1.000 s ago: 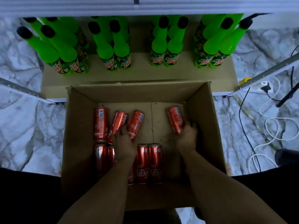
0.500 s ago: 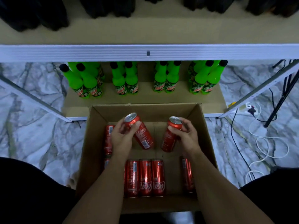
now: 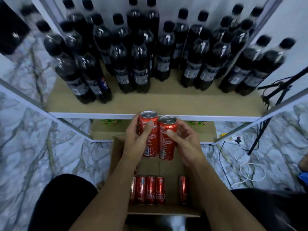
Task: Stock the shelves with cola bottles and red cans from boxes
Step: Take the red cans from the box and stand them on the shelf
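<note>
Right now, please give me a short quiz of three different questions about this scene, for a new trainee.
1. True or false: each hand holds one red can.
2. How many red cans lie in the cardboard box? A) two B) five C) nine
3. Fill in: the bottles on the shelf have ___ caps.

Key:
1. True: the left hand holds the left can, the right hand holds the right can.
2. B
3. black, as on this cola bottle.
</note>
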